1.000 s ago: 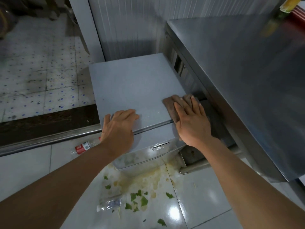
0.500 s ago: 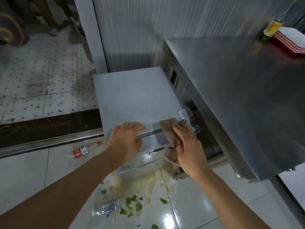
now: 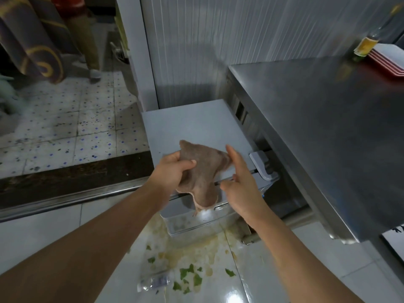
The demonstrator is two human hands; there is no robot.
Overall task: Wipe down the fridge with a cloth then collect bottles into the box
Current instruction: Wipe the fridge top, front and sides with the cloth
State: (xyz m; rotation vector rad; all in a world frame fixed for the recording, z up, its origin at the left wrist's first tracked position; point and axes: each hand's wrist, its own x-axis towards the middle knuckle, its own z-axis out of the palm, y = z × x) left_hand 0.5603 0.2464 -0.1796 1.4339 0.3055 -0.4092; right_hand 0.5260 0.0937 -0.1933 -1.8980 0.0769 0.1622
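Head view, hands (image 3: 172,171) gripping limp brown cloth (image 3: 202,171)

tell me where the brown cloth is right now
In the head view the brown cloth hangs mid-frame above the front edge of the grey fridge, gripped by the left hand, the right hand touching its other side.

Above the fridge (image 3: 192,127): brown cloth (image 3: 203,171) gripped by left hand (image 3: 172,171), pinched at its corner by right hand (image 3: 238,184); crushed bottle (image 3: 154,282) on floor before it.

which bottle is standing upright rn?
The glass bottle with the yellow label on the steel counter. The crushed clear plastic bottle lies flat on the floor.
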